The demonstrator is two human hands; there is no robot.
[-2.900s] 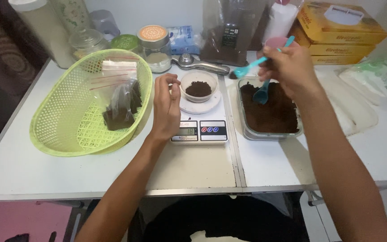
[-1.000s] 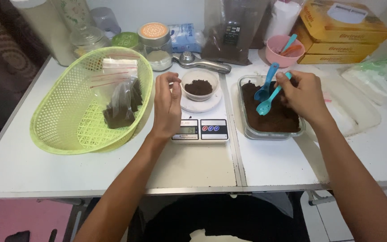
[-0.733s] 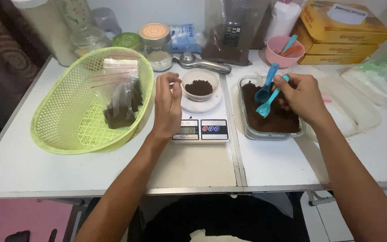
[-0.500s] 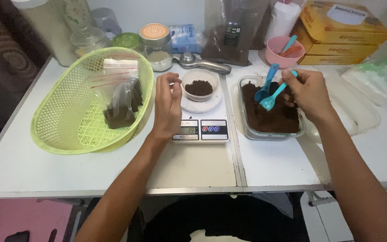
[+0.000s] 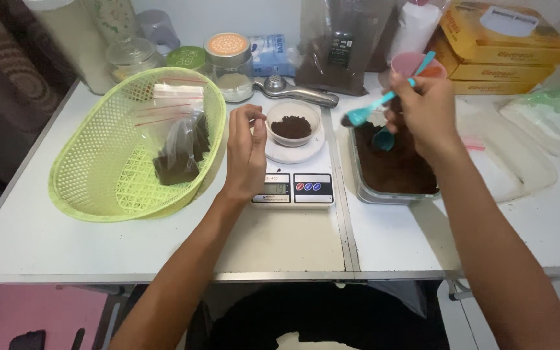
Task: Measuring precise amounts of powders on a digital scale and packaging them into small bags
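A small white bowl [image 5: 293, 114] of dark brown powder stands on a white kitchen scale [image 5: 293, 185]. My left hand [image 5: 246, 152] rests on the scale's left side, fingers curled near the bowl's rim, holding nothing. My right hand [image 5: 426, 113] holds a teal spoon [image 5: 374, 107] by its handle, the scoop lifted between the bowl and a metal tray [image 5: 364, 189] of the same brown powder. A second teal spoon [image 5: 384, 139] lies in the tray.
A lime-green basket [image 5: 92, 175] at the left holds zip bags, some with brown powder. Jars, a dark powder bag, a pink cup [image 5: 404, 63], a metal scoop [image 5: 299, 93] and yellow boxes [image 5: 507, 39] line the back. Plastic bags [image 5: 552, 116] lie at the right.
My right hand has lifted the teal spoon out of the tray and moved its scoop left, toward the bowl. My left hand has stayed at the scale.
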